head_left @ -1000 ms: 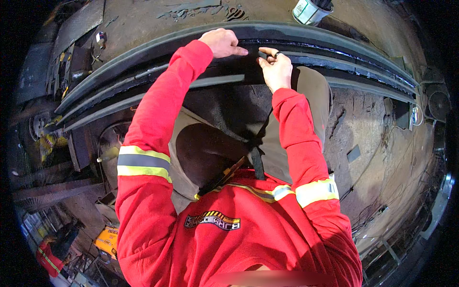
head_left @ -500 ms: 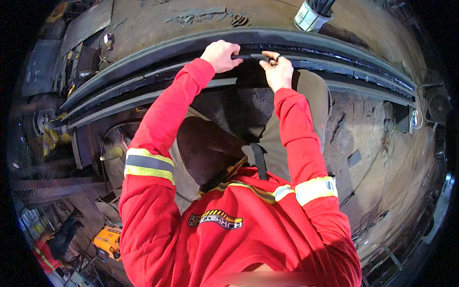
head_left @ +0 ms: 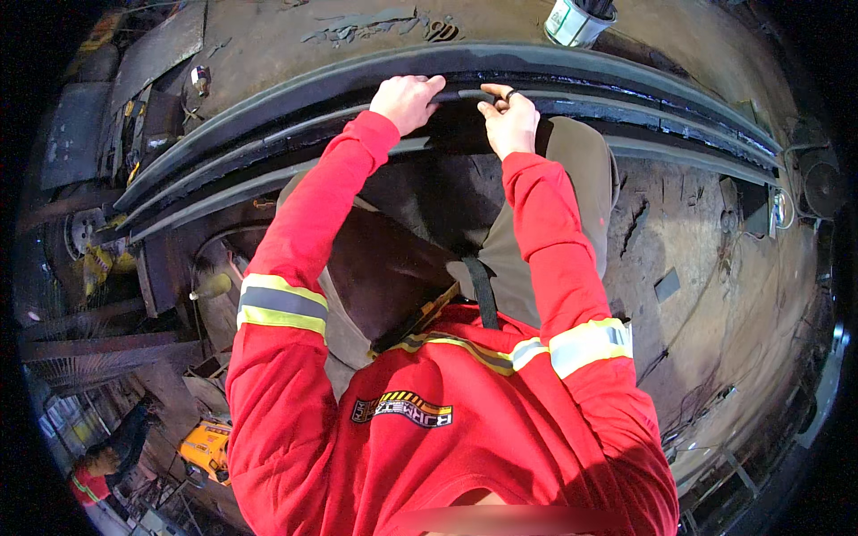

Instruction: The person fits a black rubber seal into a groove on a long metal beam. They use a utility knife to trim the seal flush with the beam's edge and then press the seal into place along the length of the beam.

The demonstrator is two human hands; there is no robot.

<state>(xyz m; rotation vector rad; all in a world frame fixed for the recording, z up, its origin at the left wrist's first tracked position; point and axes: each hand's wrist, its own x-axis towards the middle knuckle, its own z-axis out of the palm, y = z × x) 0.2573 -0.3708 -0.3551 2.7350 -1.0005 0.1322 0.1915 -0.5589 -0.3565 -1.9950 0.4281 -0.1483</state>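
My left hand (head_left: 407,101) grips the top edge of a stack of long, curved, dark steel leaves (head_left: 268,125) that runs across the picture. My right hand (head_left: 511,121) is right beside it, fingers pinched on a small dark bolt-like piece (head_left: 475,93) at the middle of the stack. Both arms wear red sleeves with yellow and grey reflective bands. What the fingertips hold is partly hidden by the hands.
A white can (head_left: 572,20) stands on the dirty floor beyond the leaves. Metal plates and parts (head_left: 116,107) lie at the left. A yellow tool (head_left: 206,447) is at the lower left, near another person in red (head_left: 94,469).
Both hands stay on the leaves' middle. My left hand has opened slightly over the top edge and my right hand has shifted a little toward it. The view has tilted slightly.
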